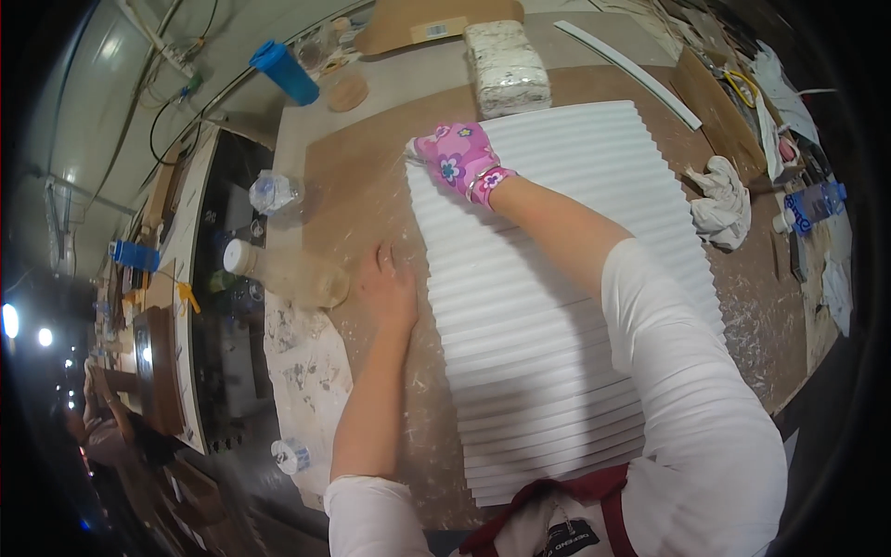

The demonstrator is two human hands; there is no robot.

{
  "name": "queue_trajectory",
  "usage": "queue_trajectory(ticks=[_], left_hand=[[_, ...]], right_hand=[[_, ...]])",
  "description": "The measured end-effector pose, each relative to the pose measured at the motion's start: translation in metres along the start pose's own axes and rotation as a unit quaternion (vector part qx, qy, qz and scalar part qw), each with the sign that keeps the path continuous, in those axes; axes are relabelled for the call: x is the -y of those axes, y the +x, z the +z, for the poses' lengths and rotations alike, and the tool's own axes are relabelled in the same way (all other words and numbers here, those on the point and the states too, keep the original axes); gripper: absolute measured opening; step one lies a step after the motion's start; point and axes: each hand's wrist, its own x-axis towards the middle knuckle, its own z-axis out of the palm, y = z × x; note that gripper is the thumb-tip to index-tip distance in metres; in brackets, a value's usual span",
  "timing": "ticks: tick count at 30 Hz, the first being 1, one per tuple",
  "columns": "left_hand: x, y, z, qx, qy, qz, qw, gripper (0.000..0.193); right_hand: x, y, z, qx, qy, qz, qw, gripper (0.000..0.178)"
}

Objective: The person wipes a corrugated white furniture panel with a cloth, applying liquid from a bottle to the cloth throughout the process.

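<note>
White slats (pixel 548 232) lie side by side across the work board, forming a ribbed sheet. My right hand (pixel 455 158), in a pink flowered glove, is at their far left corner. Its fingers are closed, with a small pale bit showing at the tips that I cannot make out. Bare and slightly blurred, my left hand (pixel 390 290) rests on the brown board (pixel 362 167) left of the slats, fingers stretched forward. Beside it lies a cloudy plastic bottle (pixel 302 276) with a white cap.
A white-wrapped block (pixel 507 70) stands beyond the slats. At the far left are a blue cup (pixel 284 72) and a clear bottle (pixel 277 193). To the right lie a crumpled white cloth (pixel 722 202), a water bottle (pixel 812 206), a cardboard box (pixel 715 102) and a white strip (pixel 631 72).
</note>
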Motion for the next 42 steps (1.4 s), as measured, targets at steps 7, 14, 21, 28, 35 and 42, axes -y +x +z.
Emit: queue_trajectory(ticks=[7, 14, 21, 28, 35, 42], left_hand=[[0.004, -0.001, 0.005, -0.002, 0.018, -0.01, 1.0, 0.051], [0.012, -0.002, 0.002, -0.023, -0.004, 0.011, 1.0, 0.053], [-0.001, 0.002, 0.002, -0.007, 0.012, 0.022, 1.0, 0.049], [-0.001, 0.007, -0.006, -0.01, -0.02, 0.018, 1.0, 0.045], [0.003, -0.001, -0.002, -0.029, 0.035, 0.037, 0.998, 0.045], [-0.009, 0.002, -0.003, -0.042, 0.035, 0.049, 0.997, 0.044]], right_hand=[[-0.075, -0.018, -0.035, 0.145, -0.091, 0.052, 0.984, 0.022], [-0.008, 0.013, 0.015, 0.02, -0.014, 0.018, 1.0, 0.019], [-0.137, -0.05, -0.045, 0.054, -0.069, 0.117, 0.989, 0.04], [-0.014, -0.015, -0.013, 0.023, 0.018, -0.041, 0.999, 0.017], [-0.132, -0.077, -0.055, 0.07, -0.102, 0.127, 0.984, 0.023], [-0.147, -0.077, -0.106, 0.03, 0.134, 0.271, 0.953, 0.038]])
